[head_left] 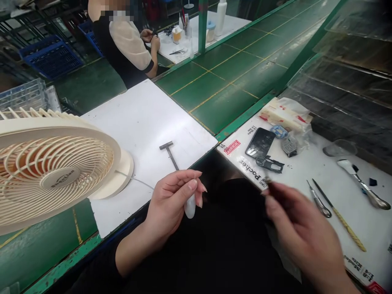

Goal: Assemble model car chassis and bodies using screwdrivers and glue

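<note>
My left hand (pixel 173 200) is closed around a small white bottle (pixel 190 207), thumb and forefinger pinched at its thin tip. My right hand (pixel 301 232) is blurred by motion and pinches a small dark part (pixel 267 180) between its fingertips, a short way right of the left hand. Both hands hover over my dark lap between two white work mats. A black phone (pixel 260 142) and a dark phone frame piece (pixel 270 164) lie on the right mat (pixel 309 171) just beyond my right hand.
A cream desk fan (pixel 52 167) stands at the left on a white mat (pixel 143 122), near a small T-shaped tool (pixel 169 152). Tweezers (pixel 319 201), a thin pick (pixel 338 216) and a metal tool (pixel 363 185) lie at the right. A green conveyor (pixel 232 69) runs behind. Another person (pixel 125 45) works at the far bench.
</note>
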`<state>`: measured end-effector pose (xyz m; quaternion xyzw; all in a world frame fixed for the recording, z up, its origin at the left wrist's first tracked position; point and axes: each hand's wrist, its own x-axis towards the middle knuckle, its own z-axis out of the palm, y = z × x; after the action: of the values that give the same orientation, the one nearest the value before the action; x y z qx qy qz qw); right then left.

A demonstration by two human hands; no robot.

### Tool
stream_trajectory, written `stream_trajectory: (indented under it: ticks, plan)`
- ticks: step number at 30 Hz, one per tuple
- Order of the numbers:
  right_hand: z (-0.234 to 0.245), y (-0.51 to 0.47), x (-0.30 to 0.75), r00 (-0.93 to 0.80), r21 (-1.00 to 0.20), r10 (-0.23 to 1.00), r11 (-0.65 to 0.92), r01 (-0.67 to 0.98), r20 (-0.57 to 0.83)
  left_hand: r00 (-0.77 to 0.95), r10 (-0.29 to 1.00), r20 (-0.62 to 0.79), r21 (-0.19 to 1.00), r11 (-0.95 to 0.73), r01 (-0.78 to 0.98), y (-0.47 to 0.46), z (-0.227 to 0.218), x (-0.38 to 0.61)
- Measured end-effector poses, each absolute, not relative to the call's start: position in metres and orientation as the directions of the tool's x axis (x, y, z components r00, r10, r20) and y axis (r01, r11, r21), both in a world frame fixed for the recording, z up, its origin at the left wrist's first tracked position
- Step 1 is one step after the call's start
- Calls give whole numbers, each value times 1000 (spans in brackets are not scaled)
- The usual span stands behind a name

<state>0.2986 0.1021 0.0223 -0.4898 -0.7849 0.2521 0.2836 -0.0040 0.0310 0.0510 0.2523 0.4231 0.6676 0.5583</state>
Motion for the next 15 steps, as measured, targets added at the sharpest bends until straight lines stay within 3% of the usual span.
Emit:
stream_trajectory:
  ticks: [3,6,15]
  plan:
    - [46,89,255,-576,-701,734,619,353,359,-288,956,-60,859,-97,-502,29,56,-6]
    - [59,89,228,-621,-659,594,734,161,510,-351,936,13,869,-184,-459,27,62,-10]
    - [74,92,195,-642,-640,503,768,26,578,-436,888,145,859,-331,-390,18,78,-22]
